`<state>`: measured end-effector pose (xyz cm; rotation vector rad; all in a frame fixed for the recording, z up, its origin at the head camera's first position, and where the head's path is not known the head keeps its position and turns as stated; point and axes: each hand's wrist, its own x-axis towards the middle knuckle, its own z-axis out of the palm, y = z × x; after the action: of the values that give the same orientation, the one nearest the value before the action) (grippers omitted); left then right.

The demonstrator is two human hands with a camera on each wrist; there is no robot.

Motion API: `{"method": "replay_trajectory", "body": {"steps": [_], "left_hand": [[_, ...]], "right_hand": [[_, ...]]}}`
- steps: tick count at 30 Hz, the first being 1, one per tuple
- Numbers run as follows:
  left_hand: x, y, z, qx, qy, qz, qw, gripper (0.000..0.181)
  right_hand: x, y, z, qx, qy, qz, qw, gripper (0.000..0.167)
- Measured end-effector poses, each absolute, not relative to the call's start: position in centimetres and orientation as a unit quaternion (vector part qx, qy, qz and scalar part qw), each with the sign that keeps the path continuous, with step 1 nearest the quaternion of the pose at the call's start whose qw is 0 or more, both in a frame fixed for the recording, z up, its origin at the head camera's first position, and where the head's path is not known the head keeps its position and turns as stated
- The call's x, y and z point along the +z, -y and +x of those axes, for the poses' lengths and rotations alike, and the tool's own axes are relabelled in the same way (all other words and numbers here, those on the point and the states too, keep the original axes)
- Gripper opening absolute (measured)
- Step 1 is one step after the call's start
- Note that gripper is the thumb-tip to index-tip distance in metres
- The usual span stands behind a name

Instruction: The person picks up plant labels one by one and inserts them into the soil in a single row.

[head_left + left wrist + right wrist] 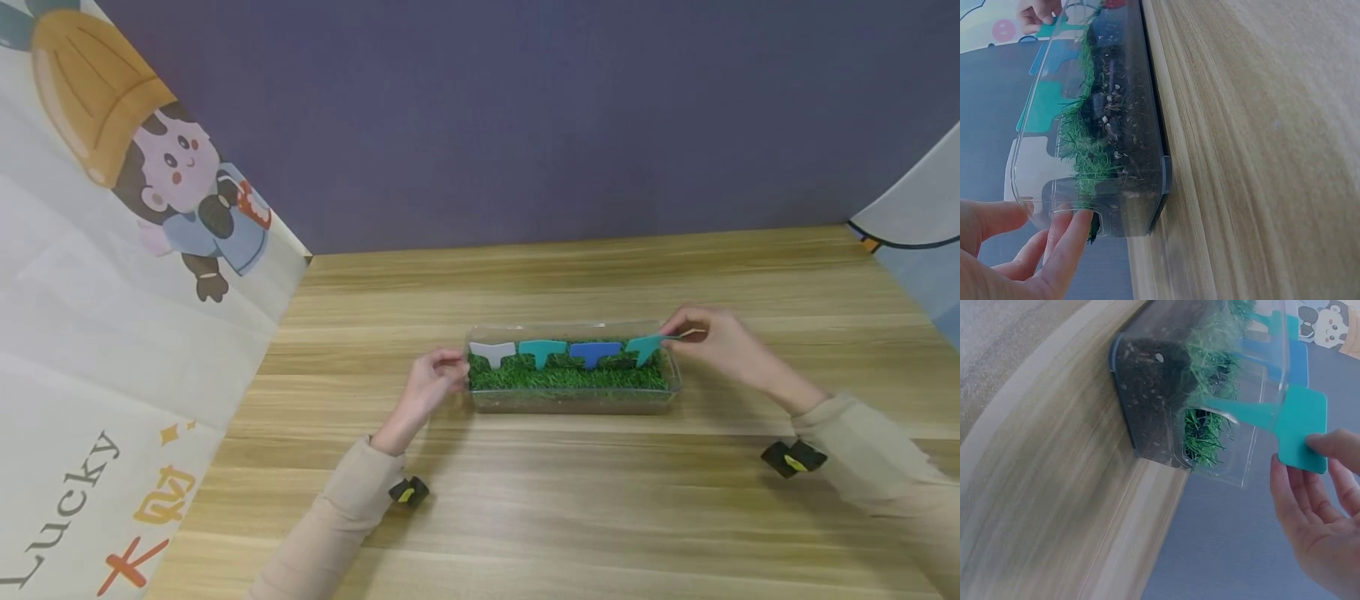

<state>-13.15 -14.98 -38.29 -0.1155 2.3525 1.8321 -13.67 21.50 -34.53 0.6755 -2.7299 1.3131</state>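
A long clear plastic box (573, 402) holds dark soil under green grass (555, 379). T-shaped plant labels stand in the grass along its length: a white label (492, 352), a teal label (542, 350) and a blue label (596, 353). At the right end my right hand (716, 342) pinches the wide head of another teal label (1302, 428) between thumb and fingers. That label leans to the right, its stem running down to the grass. My left hand (431, 383) touches the box's left end with its fingertips (1082, 225), the fingers fairly straight.
The box stands on a wood-grain table (570, 508), with a dark blue-grey panel (570, 125) behind it. A white printed sheet (97, 333) with a cartoon figure borders the left side. Another printed sheet (922, 200) is at the right. Each wrist wears a small black device.
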Motion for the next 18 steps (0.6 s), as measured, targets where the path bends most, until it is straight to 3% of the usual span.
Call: {"method": "replay_trajectory", "body": {"steps": [18], "left_hand": [[-38.43, 14.97, -13.12, 0.614, -0.784, -0.036, 0.079, 0.032]], "right_hand": [[-35.42, -21.45, -13.76, 0.421, 0.879, 0.224, 0.031, 0.010]]}}
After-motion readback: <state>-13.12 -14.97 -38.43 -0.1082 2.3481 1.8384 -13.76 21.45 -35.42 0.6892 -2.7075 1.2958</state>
